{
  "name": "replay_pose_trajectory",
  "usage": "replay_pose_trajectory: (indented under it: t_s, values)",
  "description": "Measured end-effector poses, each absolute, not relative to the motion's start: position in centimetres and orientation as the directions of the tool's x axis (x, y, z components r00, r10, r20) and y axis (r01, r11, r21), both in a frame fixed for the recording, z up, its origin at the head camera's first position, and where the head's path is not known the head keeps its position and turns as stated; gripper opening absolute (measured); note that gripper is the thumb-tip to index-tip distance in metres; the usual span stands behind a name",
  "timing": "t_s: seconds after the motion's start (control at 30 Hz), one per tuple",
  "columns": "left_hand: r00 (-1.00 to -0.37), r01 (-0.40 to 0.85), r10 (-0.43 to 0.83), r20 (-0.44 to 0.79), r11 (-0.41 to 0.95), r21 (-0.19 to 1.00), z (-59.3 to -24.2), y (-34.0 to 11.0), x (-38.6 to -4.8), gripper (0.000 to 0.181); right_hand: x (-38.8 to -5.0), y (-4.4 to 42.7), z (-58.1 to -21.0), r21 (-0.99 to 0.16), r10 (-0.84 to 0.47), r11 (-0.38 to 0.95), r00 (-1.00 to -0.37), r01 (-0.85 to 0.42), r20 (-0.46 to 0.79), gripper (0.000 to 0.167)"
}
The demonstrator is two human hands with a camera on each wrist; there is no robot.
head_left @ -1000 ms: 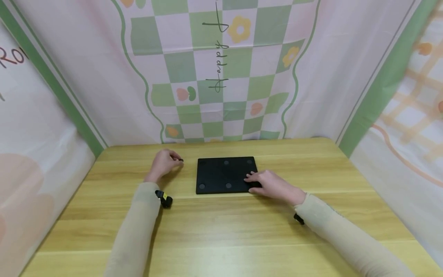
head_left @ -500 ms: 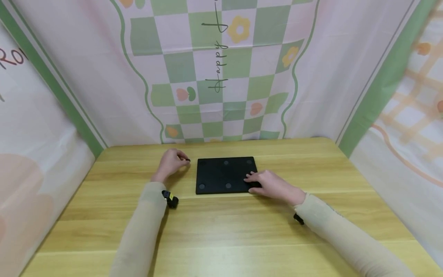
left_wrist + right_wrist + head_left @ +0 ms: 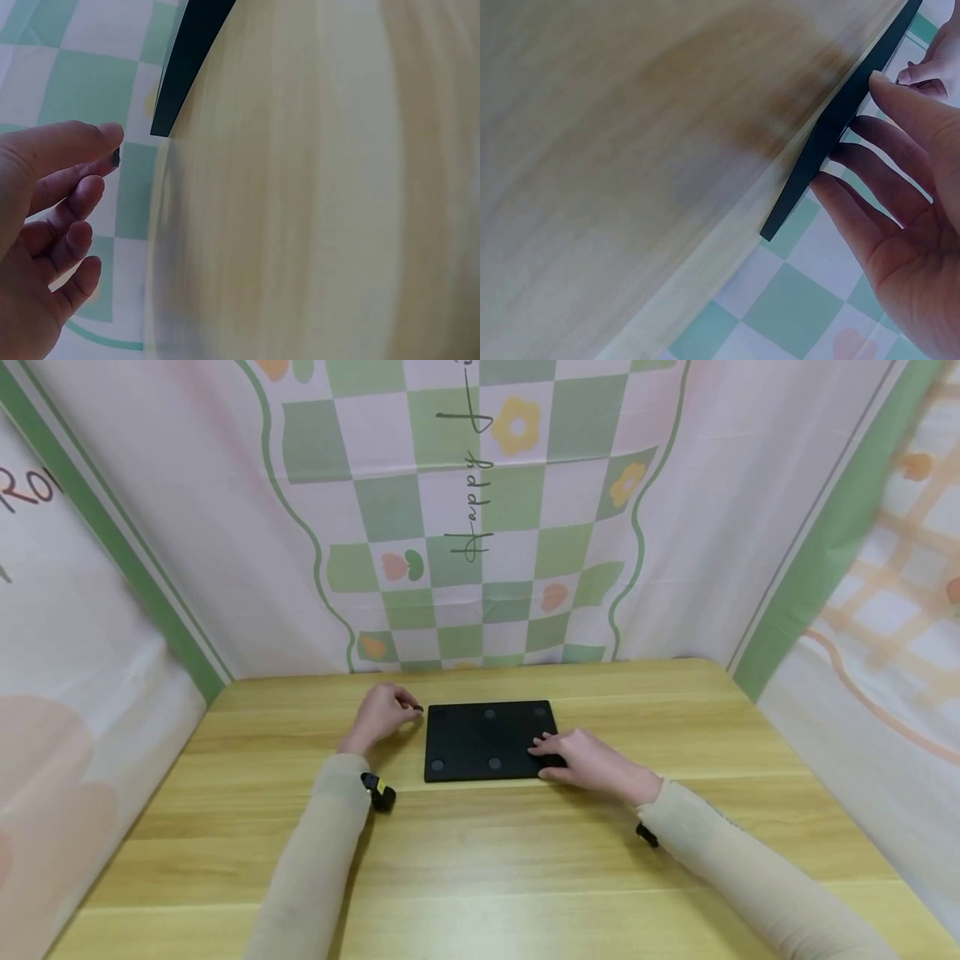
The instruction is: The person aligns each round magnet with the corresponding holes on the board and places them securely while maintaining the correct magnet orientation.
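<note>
A flat black rectangular board (image 3: 468, 739) lies on the table, with several round grey pads (image 3: 494, 763) on its upper face. Just off its far left corner, my left hand (image 3: 381, 714) pinches a small dark piece (image 3: 418, 709) between thumb and fingers. Only a sliver of that dark piece (image 3: 116, 158) shows in the left wrist view, so its kind is unclear. My right hand (image 3: 592, 762) rests on the board's right end, fingers loosely bent and spread. From the right wrist view, the fingertips (image 3: 822, 180) touch the board, which lies flat.
The wood-grain table (image 3: 480, 868) extends around the board on all sides. A patterned green and white curtain (image 3: 457, 602) hangs behind its far edge, with more cloth at both sides. A small black camera (image 3: 382, 797) is strapped at the left wrist.
My left hand has moved right with the small dark piece, up close to the board's far left corner. The right hand and the board have stayed in place.
</note>
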State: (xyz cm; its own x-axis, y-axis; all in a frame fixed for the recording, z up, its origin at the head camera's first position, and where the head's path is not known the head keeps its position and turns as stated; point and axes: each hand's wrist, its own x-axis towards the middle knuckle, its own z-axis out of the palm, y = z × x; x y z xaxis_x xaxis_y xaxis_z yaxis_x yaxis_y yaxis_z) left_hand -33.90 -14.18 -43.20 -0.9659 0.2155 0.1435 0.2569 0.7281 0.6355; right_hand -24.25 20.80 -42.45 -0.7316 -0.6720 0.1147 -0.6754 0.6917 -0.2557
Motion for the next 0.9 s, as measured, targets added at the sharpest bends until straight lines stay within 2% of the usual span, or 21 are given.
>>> replay_pose_trajectory:
  t_s: [0.4, 0.9]
  values:
    - [-0.951, 0.307, 0.258, 0.171, 0.722, 0.620, -43.3, -13.2, -34.1, 0.010, -24.5, 20.9, -42.6, -0.258, -0.670, 0.695, -0.735, -0.671, 0.104, 0.037]
    - [-0.945, 0.319, 0.293, 0.144, 0.729, 0.606, -43.0, -12.1, -34.3, 0.013, -24.3, 20.8, -42.4, -0.265, -0.664, 0.701, -0.742, -0.662, 0.098, 0.037]
